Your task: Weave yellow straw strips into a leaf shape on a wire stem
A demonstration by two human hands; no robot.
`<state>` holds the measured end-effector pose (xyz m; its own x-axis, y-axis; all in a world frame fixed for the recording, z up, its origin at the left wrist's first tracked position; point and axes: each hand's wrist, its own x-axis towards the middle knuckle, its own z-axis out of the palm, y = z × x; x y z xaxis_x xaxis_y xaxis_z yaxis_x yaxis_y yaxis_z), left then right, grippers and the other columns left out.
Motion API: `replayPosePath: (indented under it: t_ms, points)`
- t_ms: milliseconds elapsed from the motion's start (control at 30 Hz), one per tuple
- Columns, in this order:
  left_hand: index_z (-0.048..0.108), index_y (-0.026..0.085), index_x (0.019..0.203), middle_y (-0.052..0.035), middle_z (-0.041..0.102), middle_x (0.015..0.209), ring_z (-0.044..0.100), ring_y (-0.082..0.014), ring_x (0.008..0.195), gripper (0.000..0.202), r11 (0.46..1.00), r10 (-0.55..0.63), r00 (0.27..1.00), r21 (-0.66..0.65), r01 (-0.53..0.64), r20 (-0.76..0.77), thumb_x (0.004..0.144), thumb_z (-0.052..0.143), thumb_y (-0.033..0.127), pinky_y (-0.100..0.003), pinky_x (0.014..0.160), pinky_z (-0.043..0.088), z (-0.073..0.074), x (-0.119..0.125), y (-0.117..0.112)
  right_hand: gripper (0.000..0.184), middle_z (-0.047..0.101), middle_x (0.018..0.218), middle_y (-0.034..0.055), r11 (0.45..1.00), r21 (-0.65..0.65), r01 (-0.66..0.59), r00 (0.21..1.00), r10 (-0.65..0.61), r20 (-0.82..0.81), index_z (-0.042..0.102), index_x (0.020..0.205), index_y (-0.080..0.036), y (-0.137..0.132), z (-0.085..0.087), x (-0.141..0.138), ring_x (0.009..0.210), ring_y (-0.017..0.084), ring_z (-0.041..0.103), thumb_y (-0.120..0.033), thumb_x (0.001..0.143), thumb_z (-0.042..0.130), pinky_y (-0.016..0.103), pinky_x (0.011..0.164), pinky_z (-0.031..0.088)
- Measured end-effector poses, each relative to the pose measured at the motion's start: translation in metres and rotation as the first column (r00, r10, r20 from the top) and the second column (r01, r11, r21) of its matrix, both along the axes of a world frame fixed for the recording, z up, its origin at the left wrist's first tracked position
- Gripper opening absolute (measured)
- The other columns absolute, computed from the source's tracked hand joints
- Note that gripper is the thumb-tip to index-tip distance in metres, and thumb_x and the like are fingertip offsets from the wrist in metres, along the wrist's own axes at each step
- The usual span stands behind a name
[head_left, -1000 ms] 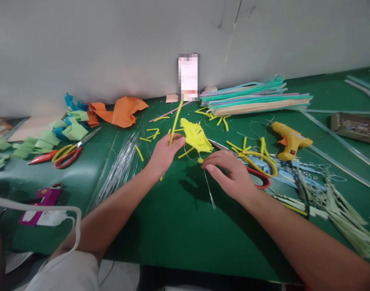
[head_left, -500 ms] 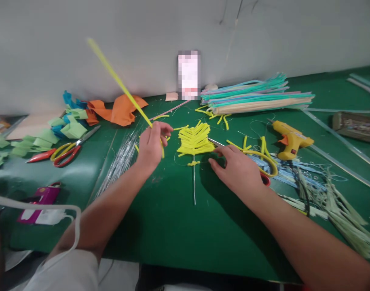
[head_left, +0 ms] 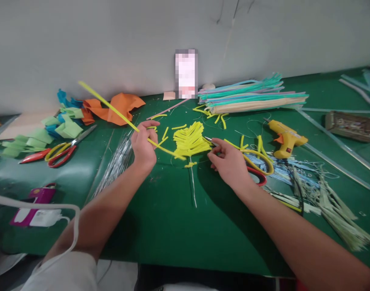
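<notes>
My left hand (head_left: 144, 147) pinches a long yellow pipe cleaner (head_left: 108, 106). Its lower end reaches the bottom left edge of a yellow leaf shape (head_left: 189, 139) made of pipe cleaner pieces lying side by side. A wire stem (head_left: 193, 188) runs down from the leaf, with a small yellow twist at its top. To the right, my right hand (head_left: 229, 163) has its fingers curled round the blades of scissors with yellow and red handles (head_left: 272, 163). The blade tip shows beside the leaf's right edge; the rest is partly hidden under the hand.
Behind stand a phone (head_left: 186, 74) and a pipe cleaner bundle (head_left: 257, 97). A yellow glue gun (head_left: 286, 137) and tassels (head_left: 333, 210) lie right. Left are wires (head_left: 115, 165), a second pair of scissors (head_left: 62, 153), orange paper (head_left: 121, 109) and a purple-and-white power adapter (head_left: 41, 206).
The yellow pipe cleaner has swung lower, its near end now against the leaf's lower left. My left hand has turned with it. My right hand's fingers have curled in more, and the scissors have shifted slightly.
</notes>
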<state>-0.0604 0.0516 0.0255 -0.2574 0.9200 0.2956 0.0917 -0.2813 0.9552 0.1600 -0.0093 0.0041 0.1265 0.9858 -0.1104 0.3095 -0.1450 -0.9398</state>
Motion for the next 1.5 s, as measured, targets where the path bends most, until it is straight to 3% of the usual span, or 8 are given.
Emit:
replayPosePath:
  t_ms: [100,233,500,700,933,1100,1333,1500]
  points:
    - [0.058,0.024,0.082,0.0063,0.028,0.043,0.025,-0.0119,0.039,0.024,1.000,0.012,0.999,-0.017,-0.012,0.040,0.089,0.037,0.033,-0.028,0.045,0.024,-0.003,-0.002,0.003,0.044,0.062,0.072,-0.0013,0.987,-0.149,0.054,0.941,-0.100,-0.322,0.064,0.117,-0.015,-0.003,0.006,-0.002,0.050,0.012,0.057,-0.023,0.074,0.066,0.031,0.052,0.053]
    - [0.059,0.023,0.083,0.0060,0.031,0.045,0.028,-0.0110,0.040,0.023,0.998,0.054,0.998,-0.027,-0.055,-0.025,0.088,0.038,0.031,-0.026,0.045,0.026,-0.009,-0.002,0.003,0.024,0.062,0.067,-0.0021,0.970,-0.220,0.107,0.857,-0.202,-0.475,0.066,0.095,-0.016,-0.006,0.014,-0.004,0.051,0.011,0.061,-0.018,0.071,0.070,0.031,0.058,0.058]
    - [0.065,0.021,0.083,0.0054,0.045,0.050,0.034,-0.0068,0.039,0.016,0.996,0.031,0.994,-0.091,-0.022,0.103,0.072,0.055,0.016,-0.022,0.038,0.019,-0.016,0.003,0.002,0.027,0.060,0.067,-0.0062,0.976,-0.103,0.190,0.786,-0.215,-0.580,0.064,0.089,-0.019,-0.005,0.007,-0.001,0.049,0.010,0.061,-0.025,0.066,0.076,0.028,0.054,0.055]
    - [0.063,0.017,0.087,0.0023,0.060,0.067,0.051,-0.0064,0.051,0.016,0.977,-0.003,0.962,-0.204,0.061,0.271,0.070,0.065,0.016,-0.019,0.047,0.039,-0.013,0.019,-0.011,0.027,0.061,0.073,-0.0055,0.967,-0.041,0.251,0.702,-0.211,-0.680,0.064,0.086,-0.019,-0.005,0.009,0.001,0.052,0.009,0.061,-0.024,0.064,0.078,0.028,0.055,0.053]
    - [0.064,0.016,0.093,-0.0048,0.069,0.087,0.065,-0.0126,0.070,0.020,0.918,-0.113,0.903,-0.305,0.255,0.415,0.083,0.063,0.033,-0.024,0.058,0.049,-0.012,0.038,-0.033,0.026,0.060,0.069,-0.0059,0.964,-0.015,0.265,0.673,-0.197,-0.713,0.063,0.087,-0.020,-0.007,0.008,0.000,0.053,0.011,0.061,-0.024,0.066,0.077,0.028,0.057,0.052]
    - [0.070,0.013,0.081,-0.0010,0.052,0.058,0.051,-0.0097,0.049,0.050,0.873,-0.224,0.906,-0.338,0.351,0.360,0.093,0.041,0.052,-0.024,0.049,0.044,-0.016,0.035,-0.031,0.024,0.060,0.069,-0.0057,0.964,0.007,0.267,0.655,-0.176,-0.735,0.063,0.087,-0.020,-0.008,0.007,0.000,0.054,0.011,0.062,-0.023,0.067,0.076,0.028,0.057,0.051]
    - [0.068,0.017,0.089,-0.0008,0.058,0.064,0.058,-0.0110,0.054,0.032,0.959,-0.160,0.946,-0.182,0.216,0.282,0.093,0.052,0.045,-0.025,0.053,0.049,-0.021,0.031,-0.031,0.022,0.059,0.067,-0.0059,0.964,0.003,0.266,0.653,-0.178,-0.736,0.062,0.087,-0.021,-0.008,0.007,0.000,0.054,0.012,0.062,-0.021,0.068,0.075,0.029,0.057,0.052]
    - [0.069,0.018,0.089,-0.0011,0.059,0.070,0.058,-0.0092,0.057,0.031,0.976,-0.127,0.963,-0.145,0.164,0.237,0.092,0.055,0.046,-0.022,0.053,0.049,-0.022,0.030,-0.028,0.021,0.058,0.068,-0.0062,0.964,0.024,0.265,0.655,-0.162,-0.738,0.062,0.086,-0.021,-0.008,0.008,0.000,0.054,0.011,0.061,-0.020,0.069,0.073,0.028,0.056,0.052]
